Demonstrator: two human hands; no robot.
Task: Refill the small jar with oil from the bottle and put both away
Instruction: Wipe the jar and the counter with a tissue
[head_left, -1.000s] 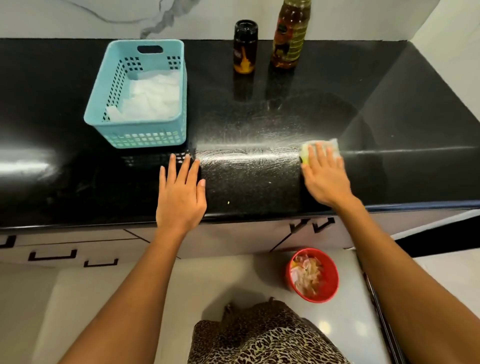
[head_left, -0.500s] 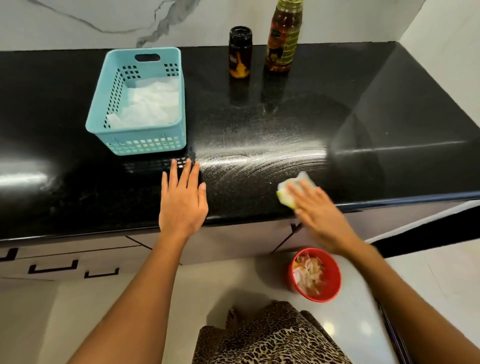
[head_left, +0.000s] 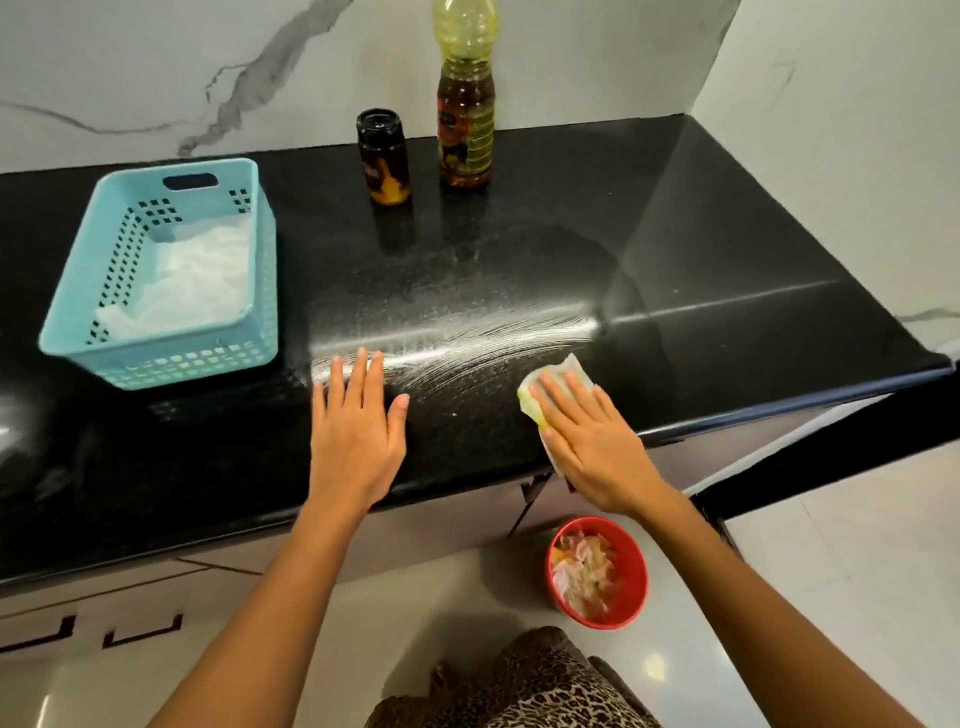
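A small dark jar (head_left: 384, 156) with a black lid stands at the back of the black counter (head_left: 727, 270). Just right of it stands a tall oil bottle (head_left: 465, 98) with amber oil and a yellowish top. My left hand (head_left: 358, 426) lies flat on the counter near its front edge, fingers straight. My right hand (head_left: 592, 441) presses a pale yellow-white tissue (head_left: 563, 376) flat against the counter near the front edge. Both hands are well in front of the jar and bottle. Wet wipe streaks shine between the hands.
A light blue perforated basket (head_left: 156, 358) with white tissues inside sits at the left of the counter. On the floor below the counter edge stands a red bin (head_left: 636, 571) holding crumpled tissues. Drawers with dark handles run under the counter.
My right hand has swept the tissue from farther back on the right toward the front edge, leaving curved streaks. My left hand has stayed flat in place.
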